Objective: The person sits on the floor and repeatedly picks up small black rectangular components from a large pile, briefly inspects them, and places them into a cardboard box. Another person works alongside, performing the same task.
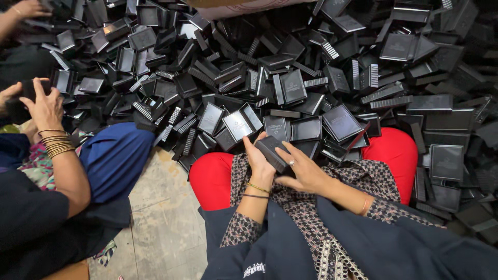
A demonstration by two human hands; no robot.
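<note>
Nearest to me my lap is covered by a patterned cloth [306,207], with my knees in red [212,179] out to either side. Just above it both my hands close on one small black plastic case [273,152]. My left hand [259,163] cups it from the left, fingers curled under its near end. My right hand [303,171] lies over its right side with the fingers stretched along the top edge, a ring on one of them. The case is tilted, its far end pointing away from me.

Beyond my hands a great heap of black cases and ribbed black inserts [290,78] covers the floor [161,207], many lying open and hollow.

At far left another person's hand [44,106], bangles on the wrist, grips a dark piece.
</note>
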